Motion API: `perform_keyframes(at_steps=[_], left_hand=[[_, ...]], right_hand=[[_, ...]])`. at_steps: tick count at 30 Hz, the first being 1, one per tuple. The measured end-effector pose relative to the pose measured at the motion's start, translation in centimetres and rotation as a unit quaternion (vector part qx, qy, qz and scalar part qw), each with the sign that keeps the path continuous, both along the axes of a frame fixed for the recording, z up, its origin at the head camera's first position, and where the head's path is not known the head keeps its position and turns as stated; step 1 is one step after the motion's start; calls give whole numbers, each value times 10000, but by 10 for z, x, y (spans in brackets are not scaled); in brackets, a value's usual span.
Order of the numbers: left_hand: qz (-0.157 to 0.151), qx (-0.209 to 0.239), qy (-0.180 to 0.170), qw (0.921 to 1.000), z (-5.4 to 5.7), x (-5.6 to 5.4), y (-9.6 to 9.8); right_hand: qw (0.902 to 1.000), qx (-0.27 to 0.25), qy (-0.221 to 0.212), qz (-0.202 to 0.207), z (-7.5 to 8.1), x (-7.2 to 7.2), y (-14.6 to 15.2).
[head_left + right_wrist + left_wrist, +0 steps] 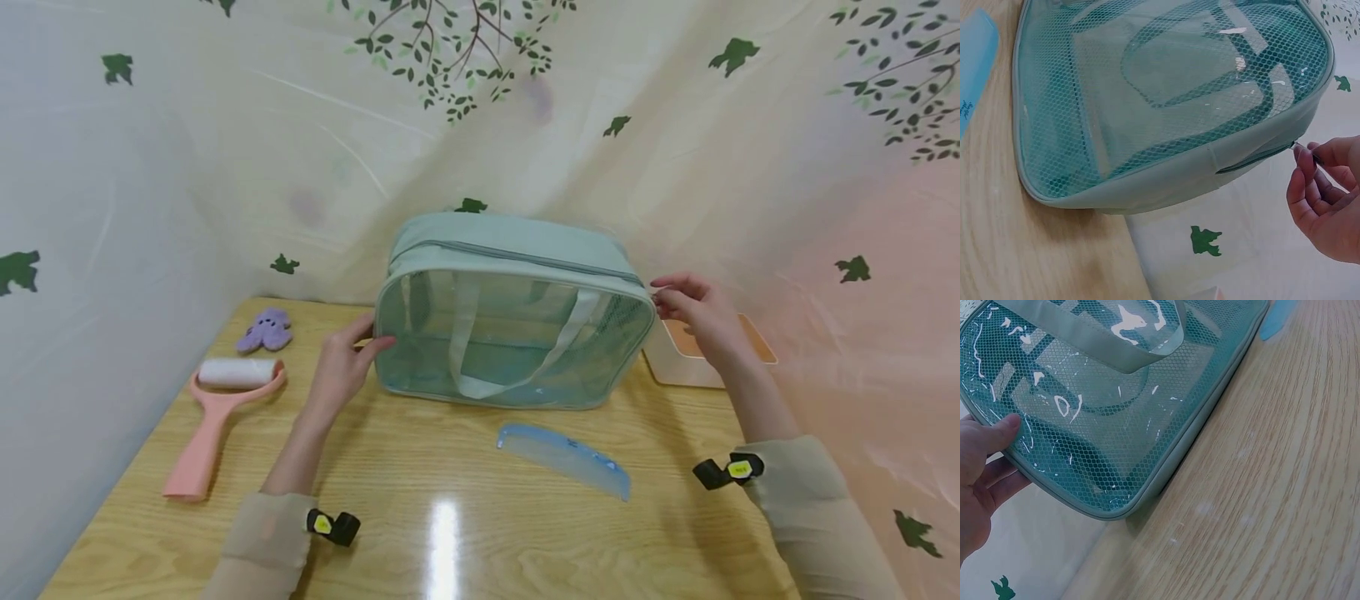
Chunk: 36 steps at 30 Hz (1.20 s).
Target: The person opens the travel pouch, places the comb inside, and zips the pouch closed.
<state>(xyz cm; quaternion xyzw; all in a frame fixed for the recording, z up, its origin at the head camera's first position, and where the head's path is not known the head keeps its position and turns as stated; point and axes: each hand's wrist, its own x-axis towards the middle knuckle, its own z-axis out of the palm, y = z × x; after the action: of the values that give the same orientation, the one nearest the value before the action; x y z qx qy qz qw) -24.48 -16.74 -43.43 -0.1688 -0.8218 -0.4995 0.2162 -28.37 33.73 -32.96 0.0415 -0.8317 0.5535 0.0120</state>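
A pale green toiletry bag [517,242] with a clear mesh-patterned front and a strap handle [462,333] stands upright on the table. My left hand [341,358] grips its left edge, the thumb on the clear front and the other fingers behind. At the bag's upper right corner, my right hand [693,312] pinches the small zipper pull [1295,145] between thumb and fingers. The zipper [525,257] runs along the top and down onto the right side. In front of the bag lies a translucent blue comb [566,460].
On the left are a lint roller [213,417] with a pink handle and a purple plush octopus [267,330]. A white box [682,369] with an orange-brown top sits behind my right forearm. A patterned cloth [300,167] hangs along the back and sides of the wooden table [375,517].
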Motion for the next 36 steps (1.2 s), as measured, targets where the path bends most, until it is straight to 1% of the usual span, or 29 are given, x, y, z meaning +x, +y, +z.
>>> perform_keyframes(at_steps=[2,5,7,9,15,20,23,28,32,36], left_hand=[[16,10,24,10000,-1,0,-1],[4,30,37,10000,-1,0,-1],[-3,28,42,10000,-2,0,0],[-14,39,33,10000,-2,0,0],[-25,52,-44,10000,-1,1,1],[-19,39,-101,9999,0,1,0],[-20,52,-150,9999,1,1,0],[-35,67,-203,9998,2,0,0],[-30,84,-222,9997,2,0,-1],[-22,89,-238,9997,2,1,-1]], right_hand=[[9992,323,-199,-116,7,0,-2],[9974,536,-447,-170,18,2,-6],[9964,673,-500,-146,25,2,-8],[9960,794,-395,-123,30,2,-11],[9940,1060,265,-20,41,-1,-21],[9925,1157,386,-9,48,-4,-30],[9907,1302,397,-2,55,-6,-38],[9869,1590,271,-11,66,-7,-50],[9870,1570,332,43,73,-10,-58],[9871,1511,482,194,78,-13,-66]])
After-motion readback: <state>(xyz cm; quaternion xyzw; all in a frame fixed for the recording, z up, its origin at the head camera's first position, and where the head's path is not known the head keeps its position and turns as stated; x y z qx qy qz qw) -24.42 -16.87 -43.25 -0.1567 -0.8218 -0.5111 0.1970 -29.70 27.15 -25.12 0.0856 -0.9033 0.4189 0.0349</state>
